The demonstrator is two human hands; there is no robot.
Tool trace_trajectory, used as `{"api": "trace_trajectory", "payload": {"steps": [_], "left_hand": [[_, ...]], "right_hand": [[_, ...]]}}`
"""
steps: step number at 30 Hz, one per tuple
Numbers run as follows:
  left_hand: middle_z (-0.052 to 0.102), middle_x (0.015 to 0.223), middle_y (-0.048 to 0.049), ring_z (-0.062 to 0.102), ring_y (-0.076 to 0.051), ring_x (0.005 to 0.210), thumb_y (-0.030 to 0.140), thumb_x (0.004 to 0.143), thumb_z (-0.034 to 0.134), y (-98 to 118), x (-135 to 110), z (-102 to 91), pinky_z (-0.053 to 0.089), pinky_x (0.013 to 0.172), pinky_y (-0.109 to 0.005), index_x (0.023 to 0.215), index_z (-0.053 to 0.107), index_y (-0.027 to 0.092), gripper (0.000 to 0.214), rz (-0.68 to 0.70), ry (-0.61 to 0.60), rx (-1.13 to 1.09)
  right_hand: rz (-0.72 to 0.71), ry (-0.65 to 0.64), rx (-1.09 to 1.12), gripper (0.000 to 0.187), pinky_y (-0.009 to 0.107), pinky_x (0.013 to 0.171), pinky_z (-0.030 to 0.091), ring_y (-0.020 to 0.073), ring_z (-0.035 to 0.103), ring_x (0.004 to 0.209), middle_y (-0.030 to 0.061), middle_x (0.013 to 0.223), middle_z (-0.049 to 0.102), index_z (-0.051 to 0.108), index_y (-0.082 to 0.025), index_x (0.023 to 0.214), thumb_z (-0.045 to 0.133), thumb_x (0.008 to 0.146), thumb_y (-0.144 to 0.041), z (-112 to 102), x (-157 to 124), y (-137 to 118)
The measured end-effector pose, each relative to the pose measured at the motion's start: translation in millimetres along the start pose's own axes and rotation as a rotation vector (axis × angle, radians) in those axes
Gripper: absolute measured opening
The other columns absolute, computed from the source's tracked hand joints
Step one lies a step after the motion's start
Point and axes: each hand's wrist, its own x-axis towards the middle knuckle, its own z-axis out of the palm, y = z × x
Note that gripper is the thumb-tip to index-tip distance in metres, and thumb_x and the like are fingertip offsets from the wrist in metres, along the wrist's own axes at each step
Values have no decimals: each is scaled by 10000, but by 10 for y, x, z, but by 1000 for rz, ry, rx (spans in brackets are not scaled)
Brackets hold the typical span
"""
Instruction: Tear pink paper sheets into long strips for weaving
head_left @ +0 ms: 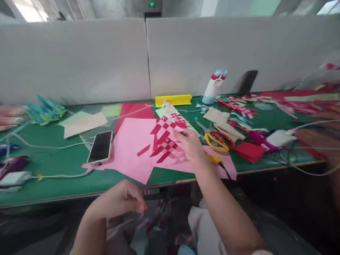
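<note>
My right hand is closed over the pink paper sheets, pinching a red and pink woven paper fish between thumb and fingers. Just below it lies a second woven paper fish, also with a stuck-on eye. A loose red paper strip rests to their left on a pink paper sheet. My left hand hangs in front of the table edge above my lap, its fingers curled together; whether anything small is in them is hidden.
Left of the pink sheet lies a phone on a cable. Scissors with yellow and red handles and folded red paper lie to the right. Farther back stand a yellow holder and a bottle. Another person's blurred arm reaches in at right.
</note>
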Motion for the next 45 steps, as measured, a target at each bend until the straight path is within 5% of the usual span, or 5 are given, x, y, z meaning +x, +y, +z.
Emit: {"api": "trace_trajectory", "payload": {"steps": [7,11,18,26,45], "left_hand": [[559,485,16,491,-84,397,356,743,652,-35,-35,64,337,396,-179,773,763,161,227,-166,-13,44],[542,555,57,462,-81,450,323,761,652,16,-25,-19,355,418,-175,1270,563,218,528,-55,330,-28],[573,638,35,475,-68,511,371,793,635,-19,175,-95,391,486,-176,1021,666,197,289,230,971,-320],[691,812,-57,610,-163,756,393,682,742,61,418,22,482,675,-250,898,699,148,329,155,801,-391],[691,693,-32,616,-158,694,358,522,834,114,522,69,479,675,-251,724,732,129,322,77,967,-641]], "right_hand": [[19,26,-43,283,251,579,391,109,495,569,-24,570,561,644,-164,605,757,651,-420,38,-21,21],[46,-2,-18,270,254,584,409,116,514,584,-12,589,577,654,-167,625,760,644,-415,122,-52,29],[114,-98,-26,296,245,572,413,106,509,573,-15,591,575,636,-159,625,780,612,-418,285,-143,59],[114,-255,-24,310,252,576,410,118,524,585,-10,611,597,637,-155,642,749,647,-444,442,-264,77],[33,-362,-156,341,254,592,413,130,509,609,2,626,590,653,-143,692,722,673,-476,477,-318,137]]}}
